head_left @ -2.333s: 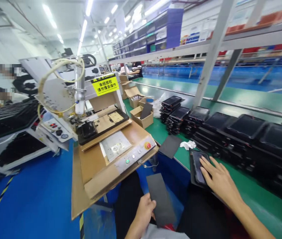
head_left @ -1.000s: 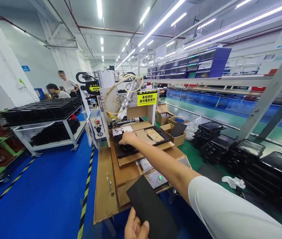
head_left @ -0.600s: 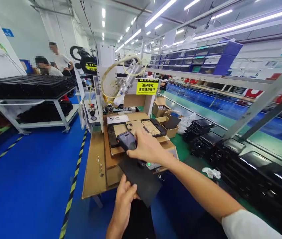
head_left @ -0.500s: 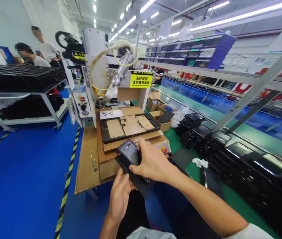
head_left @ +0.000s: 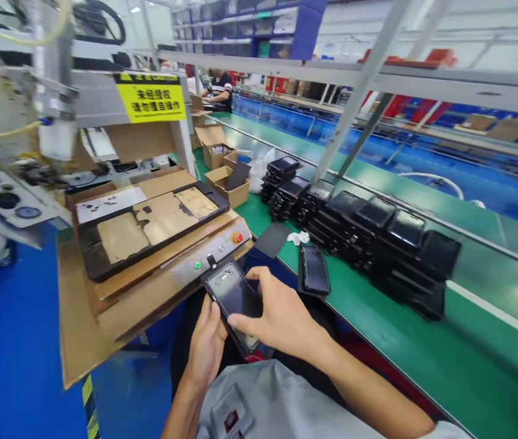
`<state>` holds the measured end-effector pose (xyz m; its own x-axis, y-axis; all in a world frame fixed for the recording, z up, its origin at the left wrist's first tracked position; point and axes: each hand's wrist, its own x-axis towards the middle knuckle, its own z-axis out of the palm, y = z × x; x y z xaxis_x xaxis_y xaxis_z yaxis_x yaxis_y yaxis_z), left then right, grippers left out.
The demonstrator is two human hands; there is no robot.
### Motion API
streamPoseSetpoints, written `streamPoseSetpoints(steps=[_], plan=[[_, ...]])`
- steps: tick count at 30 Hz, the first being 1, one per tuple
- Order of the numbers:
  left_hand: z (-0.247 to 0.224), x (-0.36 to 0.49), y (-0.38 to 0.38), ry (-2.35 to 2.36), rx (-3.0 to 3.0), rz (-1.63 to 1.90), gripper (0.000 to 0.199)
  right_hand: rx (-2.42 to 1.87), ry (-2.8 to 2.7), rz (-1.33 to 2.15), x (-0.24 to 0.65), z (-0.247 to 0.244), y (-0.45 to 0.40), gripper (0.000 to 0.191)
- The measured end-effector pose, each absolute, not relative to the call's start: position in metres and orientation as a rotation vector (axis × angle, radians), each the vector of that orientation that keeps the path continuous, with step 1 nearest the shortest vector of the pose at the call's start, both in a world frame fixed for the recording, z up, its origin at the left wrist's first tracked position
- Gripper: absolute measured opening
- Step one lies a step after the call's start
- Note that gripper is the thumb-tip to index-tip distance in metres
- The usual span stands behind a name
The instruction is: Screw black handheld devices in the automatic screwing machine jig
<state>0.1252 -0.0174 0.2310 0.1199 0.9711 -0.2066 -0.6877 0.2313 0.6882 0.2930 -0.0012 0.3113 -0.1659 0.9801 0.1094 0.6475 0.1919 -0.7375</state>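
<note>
A black rectangular device (head_left: 234, 294) with a glossy face is held above my lap. My left hand (head_left: 206, 341) grips its lower left side from below, fingers partly hidden under it. Across its right side, my right hand (head_left: 277, 311) clasps it with thumb on the face and fingers at the far edge. Just beyond the device is a control strip with a red button (head_left: 237, 238) and a green button. Behind that lies a black-framed fixture (head_left: 153, 228) with tan plates on cardboard.
On the green bench (head_left: 378, 341) at right are another black device (head_left: 314, 270), a white crumpled cloth (head_left: 298, 238) and stacked black devices (head_left: 368, 238). Small open boxes (head_left: 229, 186) stand behind. A dispensing machine (head_left: 55, 91) rises at left; a person (head_left: 221, 88) sits far back.
The view has swung right and down, showing more of the green bench. The device lies flatter and nearer to my body, its glossy face more visible. Both hands still hold it.
</note>
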Motion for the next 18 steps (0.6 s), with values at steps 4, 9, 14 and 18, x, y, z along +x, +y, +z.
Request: streamPoseSetpoints(steps=[4, 9, 14, 18], plan=[[0.238, 0.146, -0.014, 0.666, 0.512, 1.204, 0.050, -1.463, -1.464, 1.092, 0.340, 0.297, 0.002, 0.053], [0.238, 0.170, -0.009, 0.700, 0.593, 1.069, 0.052, -1.069, -0.962, 1.684, 0.362, 0.265, -0.012, 0.053], [0.236, 0.191, -0.007, 0.711, 0.629, 0.977, 0.051, -0.963, -0.641, 1.648, 0.362, 0.248, -0.033, 0.048], [0.238, 0.207, -0.009, 0.737, 0.667, 0.897, 0.058, -0.996, -0.483, 1.567, 0.371, 0.239, -0.046, 0.044]])
